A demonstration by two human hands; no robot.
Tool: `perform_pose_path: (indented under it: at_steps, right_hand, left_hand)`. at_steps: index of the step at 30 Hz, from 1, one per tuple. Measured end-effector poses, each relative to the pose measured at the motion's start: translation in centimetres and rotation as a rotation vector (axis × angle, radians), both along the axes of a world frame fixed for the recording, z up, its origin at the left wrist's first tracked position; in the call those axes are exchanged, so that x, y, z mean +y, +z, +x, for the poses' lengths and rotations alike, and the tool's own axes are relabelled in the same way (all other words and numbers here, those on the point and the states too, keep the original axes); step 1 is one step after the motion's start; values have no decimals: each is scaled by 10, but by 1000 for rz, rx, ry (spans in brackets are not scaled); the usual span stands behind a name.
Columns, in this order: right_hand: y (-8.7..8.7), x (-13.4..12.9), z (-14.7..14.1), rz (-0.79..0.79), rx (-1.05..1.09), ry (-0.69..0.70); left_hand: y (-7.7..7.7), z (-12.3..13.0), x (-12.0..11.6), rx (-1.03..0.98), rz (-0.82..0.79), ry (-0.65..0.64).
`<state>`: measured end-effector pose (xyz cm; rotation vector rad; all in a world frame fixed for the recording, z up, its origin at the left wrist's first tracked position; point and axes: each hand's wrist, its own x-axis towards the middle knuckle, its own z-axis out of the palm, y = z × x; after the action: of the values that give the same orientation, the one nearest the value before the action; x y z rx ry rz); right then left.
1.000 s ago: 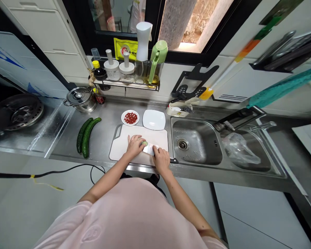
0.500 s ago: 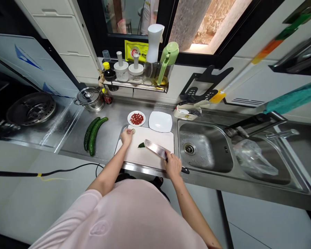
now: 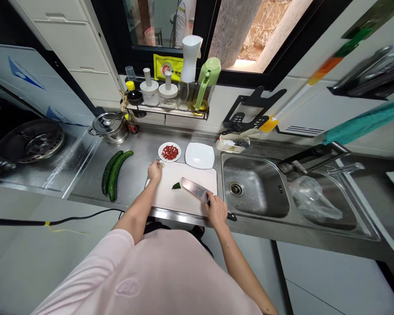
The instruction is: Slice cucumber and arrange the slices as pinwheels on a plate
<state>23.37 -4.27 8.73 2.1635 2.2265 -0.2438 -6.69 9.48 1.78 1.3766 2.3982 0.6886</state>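
Note:
My left hand (image 3: 155,171) is at the far left corner of the white cutting board (image 3: 193,206). Its fingers are pinched on a small pale green cucumber slice (image 3: 162,165). In my right hand (image 3: 216,210) is a kitchen knife (image 3: 194,189), gripped by its handle, the broad blade pointing away to the left over the board. Just left of the blade tip lies a short dark green cucumber end (image 3: 176,186). Two whole cucumbers (image 3: 116,177) rest side by side on the steel counter, left of the board.
Behind the board stand a plate of chopped red pieces (image 3: 162,158) and a white square plate (image 3: 199,155). A sink (image 3: 265,192) lies to the right, and a lidded pot (image 3: 110,129) at the back left. Above hangs a condiment rack (image 3: 167,112). Another black handle (image 3: 231,216) juts out near my right hand.
My left hand has moved slightly left and away from me with the cucumber slice. The knife and the cucumber end stay almost in place; the whole view has shifted a little.

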Motion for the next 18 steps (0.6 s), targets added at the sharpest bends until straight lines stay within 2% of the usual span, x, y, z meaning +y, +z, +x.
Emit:
perform_pose_path:
  at_steps: [18]
  right_hand:
    - [0, 1, -3, -33, 8, 14]
  left_hand:
    - [-9, 1, -4, 59, 85, -104]
